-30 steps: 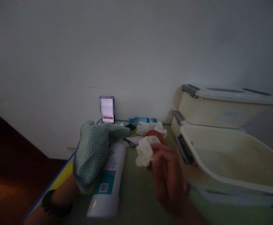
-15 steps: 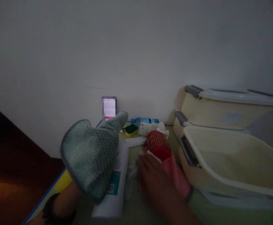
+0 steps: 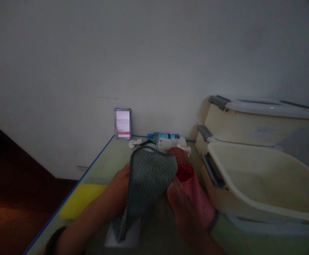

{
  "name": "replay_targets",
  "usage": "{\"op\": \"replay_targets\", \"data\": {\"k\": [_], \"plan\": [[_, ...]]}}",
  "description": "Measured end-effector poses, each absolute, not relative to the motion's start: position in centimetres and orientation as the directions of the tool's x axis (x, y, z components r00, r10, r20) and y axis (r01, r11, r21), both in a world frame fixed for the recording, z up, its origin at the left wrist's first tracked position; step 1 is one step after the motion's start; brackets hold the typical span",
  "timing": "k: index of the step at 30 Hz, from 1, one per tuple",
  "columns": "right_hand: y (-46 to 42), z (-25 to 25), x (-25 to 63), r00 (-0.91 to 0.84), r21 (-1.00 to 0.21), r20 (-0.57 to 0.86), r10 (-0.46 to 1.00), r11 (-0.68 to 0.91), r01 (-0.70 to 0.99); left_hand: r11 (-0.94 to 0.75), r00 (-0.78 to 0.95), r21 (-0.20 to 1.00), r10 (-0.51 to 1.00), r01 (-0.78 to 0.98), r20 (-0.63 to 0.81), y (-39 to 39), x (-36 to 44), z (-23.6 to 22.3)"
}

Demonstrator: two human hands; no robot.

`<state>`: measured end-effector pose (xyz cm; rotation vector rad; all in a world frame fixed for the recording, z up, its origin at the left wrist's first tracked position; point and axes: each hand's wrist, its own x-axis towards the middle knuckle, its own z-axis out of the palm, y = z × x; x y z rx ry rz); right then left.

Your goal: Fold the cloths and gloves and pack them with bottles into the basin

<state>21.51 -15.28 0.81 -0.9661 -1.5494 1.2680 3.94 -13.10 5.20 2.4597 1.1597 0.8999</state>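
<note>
A grey-green textured cloth (image 3: 151,177) with a striped black-and-white edge hangs in front of me. My left hand (image 3: 121,179) reaches in from the left and is closed on the cloth, its fingers mostly covered. At the cloth's right edge is my right hand (image 3: 181,202), thumb up and fingers curled, seemingly pinching that edge; blur softens it. Beneath the cloth shows the end of a white tube (image 3: 122,239). Just right of my right hand lie a red patterned cylinder (image 3: 181,157) with an open red end and a pink cloth (image 3: 201,202).
A yellow cloth (image 3: 82,200) lies at the table's left edge. A white bottle (image 3: 166,143) and a blue-labelled bottle (image 3: 165,135) lie at the back. A phone (image 3: 123,124) leans on the wall. An open cream storage box (image 3: 239,202) stands right, another lidded box (image 3: 239,124) behind.
My left hand has brought the cloth down and rightward, uncovering more of the yellow cloth. My right hand has turned from lying flat to curled at the cloth's edge.
</note>
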Motion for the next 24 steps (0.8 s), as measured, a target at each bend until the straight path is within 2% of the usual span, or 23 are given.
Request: {"op": "replay_targets", "data": {"k": [3,6,8,9,11,13,15,19,22,24], "plan": [[-14.9,1.1,21.1,-0.162,-0.998,0.064,0.985,0.063,-0.009,-0.676,0.592,0.477,0.731,0.562,0.339,-13.2,3.8,5.4],[-14.5,1.8,20.9,-0.135,-0.998,0.015,0.991,0.007,-0.057,-0.587,0.517,0.635,0.792,0.502,0.323,-13.6,3.2,5.4],[-14.3,2.2,21.0,-0.1,-0.994,0.021,0.995,0.011,-0.105,-0.531,0.456,0.75,0.822,0.394,0.342,-14.0,2.5,5.2],[-14.2,2.3,21.1,-0.066,-0.992,0.045,0.997,0.037,-0.118,-0.524,0.444,0.782,0.821,0.338,0.358,-14.1,2.3,5.1],[-14.2,2.3,21.2,-0.003,-0.987,0.125,0.992,0.124,-0.104,-0.588,0.493,0.766,0.763,0.259,0.418,-14.2,2.1,4.9],[-14.4,2.2,21.3,0.012,-0.976,0.21,0.978,0.21,-0.063,-0.638,0.543,0.701,0.729,0.318,0.417,-14.2,2.6,4.9],[-14.7,2.1,21.4,-0.042,-0.96,0.279,0.959,0.278,-0.022,-0.599,0.521,0.664,0.778,0.448,0.351,-14.1,3.5,5.0],[-14.9,1.9,21.7,-0.138,-0.906,0.408,0.903,0.419,0.066,-0.471,0.336,0.744,0.878,0.474,0.342,-14.4,4.7,5.1],[-14.6,1.7,21.6,-0.095,-0.88,0.462,0.882,0.469,0.073,-0.368,0.177,0.822,0.93,0.434,0.322,-14.4,4.5,4.8],[-14.5,1.9,21.4,-0.07,-0.874,0.478,0.876,0.482,0.068,-0.312,0.137,0.863,0.95,0.397,0.28,-14.1,4.0,4.9]]}}
